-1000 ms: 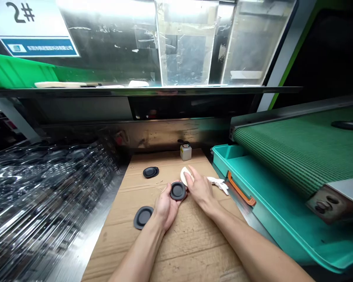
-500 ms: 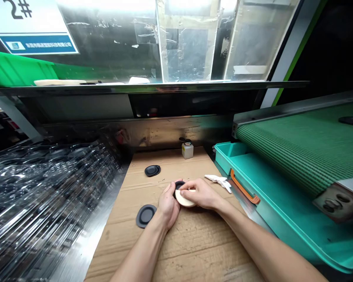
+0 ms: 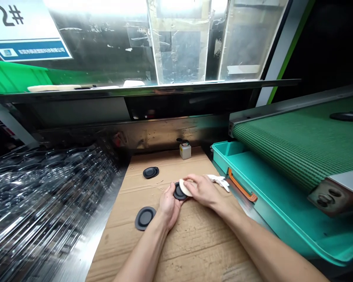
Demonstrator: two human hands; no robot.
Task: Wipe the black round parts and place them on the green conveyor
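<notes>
My left hand (image 3: pixel 168 204) grips a round black part (image 3: pixel 179 191) by its left edge, holding it above the cardboard (image 3: pixel 200 243). Pinched in my right hand (image 3: pixel 202 189) is a cream-white round pad (image 3: pixel 185 188), which lies against the right side of that black part. Part of the pad is hidden by my fingers. Two more dark round parts rest on the cardboard: a grey-black one (image 3: pixel 145 218) left of my left wrist, and a smaller-looking black one (image 3: pixel 150 172) farther back.
A small white bottle (image 3: pixel 185 151) stands at the cardboard's back. White cloth or a glove (image 3: pixel 220 181) lies beyond my right hand. Clear plastic trays (image 3: pixel 47 188) are stacked left. A teal bin (image 3: pixel 270 184) sits right, below a green conveyor belt (image 3: pixel 300 137) carrying a black part (image 3: pixel 347 116).
My right hand has moved the pad up and to the right across the black part, uncovering more of it. My left hand keeps its hold. The whole view has shifted slightly.
</notes>
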